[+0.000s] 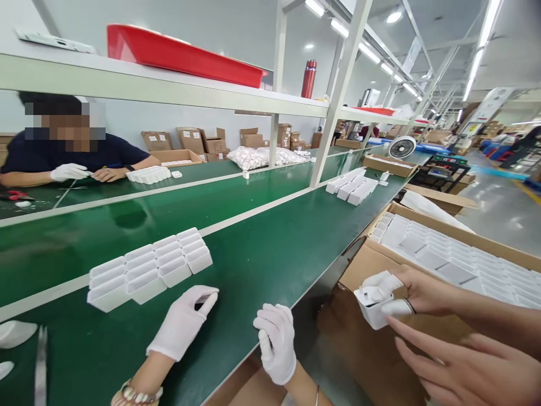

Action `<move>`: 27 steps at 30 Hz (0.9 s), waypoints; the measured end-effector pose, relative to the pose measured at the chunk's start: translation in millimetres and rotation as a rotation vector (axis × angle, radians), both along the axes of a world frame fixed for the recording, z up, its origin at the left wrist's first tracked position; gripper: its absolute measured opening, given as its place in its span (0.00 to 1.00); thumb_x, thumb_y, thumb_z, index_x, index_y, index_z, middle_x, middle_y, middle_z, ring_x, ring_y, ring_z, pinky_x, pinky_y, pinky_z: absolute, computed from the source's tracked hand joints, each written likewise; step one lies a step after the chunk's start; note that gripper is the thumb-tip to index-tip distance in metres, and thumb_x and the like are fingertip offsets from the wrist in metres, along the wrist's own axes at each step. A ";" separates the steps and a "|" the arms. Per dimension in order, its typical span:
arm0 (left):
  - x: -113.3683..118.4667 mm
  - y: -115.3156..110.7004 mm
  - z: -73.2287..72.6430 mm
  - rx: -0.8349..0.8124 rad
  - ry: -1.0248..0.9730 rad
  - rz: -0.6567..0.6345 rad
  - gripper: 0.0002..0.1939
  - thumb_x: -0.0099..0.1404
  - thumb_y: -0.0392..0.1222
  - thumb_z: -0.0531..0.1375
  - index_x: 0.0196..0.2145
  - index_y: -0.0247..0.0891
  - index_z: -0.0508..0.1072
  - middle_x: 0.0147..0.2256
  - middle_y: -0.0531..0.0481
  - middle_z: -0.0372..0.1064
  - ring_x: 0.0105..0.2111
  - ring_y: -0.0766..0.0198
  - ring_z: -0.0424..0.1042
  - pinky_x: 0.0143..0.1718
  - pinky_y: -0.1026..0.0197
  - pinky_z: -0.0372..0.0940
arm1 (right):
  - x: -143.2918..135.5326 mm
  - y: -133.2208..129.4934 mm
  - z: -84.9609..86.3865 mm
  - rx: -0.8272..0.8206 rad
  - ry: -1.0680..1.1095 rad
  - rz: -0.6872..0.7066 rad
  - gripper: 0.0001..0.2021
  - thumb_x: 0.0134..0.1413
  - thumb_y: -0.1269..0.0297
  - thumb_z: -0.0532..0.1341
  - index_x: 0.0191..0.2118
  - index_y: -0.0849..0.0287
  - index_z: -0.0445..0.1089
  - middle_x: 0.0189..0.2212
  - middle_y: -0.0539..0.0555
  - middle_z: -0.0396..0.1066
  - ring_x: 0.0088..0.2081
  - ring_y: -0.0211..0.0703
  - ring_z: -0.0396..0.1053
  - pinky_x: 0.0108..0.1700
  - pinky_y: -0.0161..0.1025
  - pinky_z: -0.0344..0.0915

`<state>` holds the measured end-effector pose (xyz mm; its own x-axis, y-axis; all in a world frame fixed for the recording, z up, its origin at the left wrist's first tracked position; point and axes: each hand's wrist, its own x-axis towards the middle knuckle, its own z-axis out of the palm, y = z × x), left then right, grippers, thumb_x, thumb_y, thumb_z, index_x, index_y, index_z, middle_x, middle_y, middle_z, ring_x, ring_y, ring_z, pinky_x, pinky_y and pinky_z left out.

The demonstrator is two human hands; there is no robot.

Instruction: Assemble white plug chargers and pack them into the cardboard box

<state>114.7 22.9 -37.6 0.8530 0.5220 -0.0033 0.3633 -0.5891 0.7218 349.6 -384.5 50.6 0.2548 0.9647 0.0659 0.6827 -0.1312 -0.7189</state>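
Observation:
My left hand (183, 321), in a white glove, hovers over the green work surface (253, 254) near a block of white box-like parts (150, 268) set in rows. Its fingers and thumb curve toward each other around a visible gap, with nothing in it. At the surface's front edge is my right hand (276, 344), also gloved, its fingers loosely bent and no object showing in it. To the right, another person's hand (406, 287) with white finger covers grips a small white open box (374, 313). That person's other hand (465, 361) is spread just below.
Metal tweezers (41, 366) and white pieces (17, 334) lie at the near left. A carton (380, 256) of white parts stands on the right. Across the line sits a co-worker (71, 146). Further along are more white parts (353, 186). Overhead, a shelf holds a red tray (181, 56).

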 end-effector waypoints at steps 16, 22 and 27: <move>3.4 -1.7 5.8 0.083 -0.011 0.005 0.18 0.58 0.56 0.56 0.38 0.42 0.75 0.41 0.51 0.75 0.42 0.57 0.74 0.48 0.60 0.69 | 28.2 -12.1 -18.0 0.163 0.204 -0.116 0.12 0.40 0.65 0.71 0.32 0.39 0.77 0.23 0.44 0.73 0.28 0.48 0.75 0.27 0.45 0.73; 1.7 -0.1 1.5 0.081 -0.005 0.000 0.17 0.58 0.56 0.56 0.38 0.43 0.74 0.41 0.51 0.75 0.42 0.58 0.74 0.48 0.61 0.68 | 59.9 40.1 -25.1 0.347 0.102 -0.357 0.10 0.59 0.56 0.59 0.40 0.56 0.71 0.34 0.52 0.75 0.34 0.41 0.73 0.34 0.40 0.71; 2.2 0.1 -1.0 0.071 -0.011 -0.023 0.17 0.60 0.55 0.55 0.39 0.42 0.73 0.42 0.50 0.74 0.43 0.58 0.73 0.49 0.60 0.67 | 53.7 78.8 -19.7 0.449 0.031 -0.416 0.12 0.60 0.60 0.59 0.48 0.56 0.68 0.48 0.54 0.69 0.43 0.44 0.70 0.44 0.45 0.70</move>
<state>116.9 23.0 -38.6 0.8647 0.5005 0.0423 0.3414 -0.6474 0.6814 403.2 -305.7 30.9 0.6122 0.6640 0.4294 0.6170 -0.0615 -0.7846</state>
